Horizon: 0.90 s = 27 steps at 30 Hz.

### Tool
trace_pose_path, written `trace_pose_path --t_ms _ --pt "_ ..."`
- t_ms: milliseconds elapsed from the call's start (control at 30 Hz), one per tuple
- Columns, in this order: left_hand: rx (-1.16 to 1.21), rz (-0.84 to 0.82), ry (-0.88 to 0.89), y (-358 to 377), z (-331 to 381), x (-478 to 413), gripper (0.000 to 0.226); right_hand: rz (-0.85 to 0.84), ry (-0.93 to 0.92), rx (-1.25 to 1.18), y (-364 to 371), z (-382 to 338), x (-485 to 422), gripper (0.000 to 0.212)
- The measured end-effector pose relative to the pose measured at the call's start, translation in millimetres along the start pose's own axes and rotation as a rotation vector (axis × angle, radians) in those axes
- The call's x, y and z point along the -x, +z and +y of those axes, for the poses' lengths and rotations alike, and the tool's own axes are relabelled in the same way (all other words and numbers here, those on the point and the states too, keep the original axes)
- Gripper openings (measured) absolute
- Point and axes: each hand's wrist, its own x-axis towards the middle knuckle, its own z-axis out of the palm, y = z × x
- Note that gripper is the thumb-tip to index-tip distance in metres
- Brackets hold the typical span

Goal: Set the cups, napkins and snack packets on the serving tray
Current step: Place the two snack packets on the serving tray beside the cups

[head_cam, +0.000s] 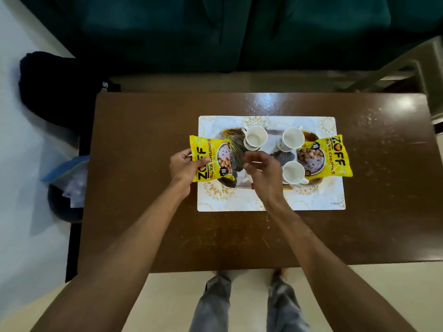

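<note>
A patterned serving tray [231, 137] lies on a white and gold placemat [268, 200]. Three white cups stand on it: one at the back left [255, 138], one at the back right [292, 138], one at the front right [294, 172]. A yellow snack packet [328, 156] lies over the tray's right end. My left hand [183, 166] grips a second yellow snack packet [211, 159] at the tray's left end. My right hand [262, 170] hovers over the tray's middle with fingers loosely curled, holding nothing that I can see. It hides part of the tray.
The placemat sits on a brown wooden table [153, 212]. A dark bag [55, 92] and a blue-topped bin [69, 185] stand on the floor at the left. A dark green sofa [215, 32] is behind the table, a chair frame [422, 68] at the right.
</note>
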Motion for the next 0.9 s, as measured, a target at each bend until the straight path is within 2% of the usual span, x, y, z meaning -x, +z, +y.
trace_pose_path --t_ms 267,433,733,900 --pt "-0.093 0.076 0.133 20 -11 -2 0.025 0.008 -0.034 0.032 -12 5 1 0.021" --pt "-0.183 0.153 0.149 27 -16 2 0.022 0.063 -0.049 0.055 -27 6 0 0.023" --pt "-0.196 0.228 0.191 37 -24 12 0.020 0.159 -0.045 0.039 -62 27 4 0.018" --pt "-0.210 0.256 0.177 41 -23 11 0.021 0.151 -0.034 0.048 -74 37 4 0.021"
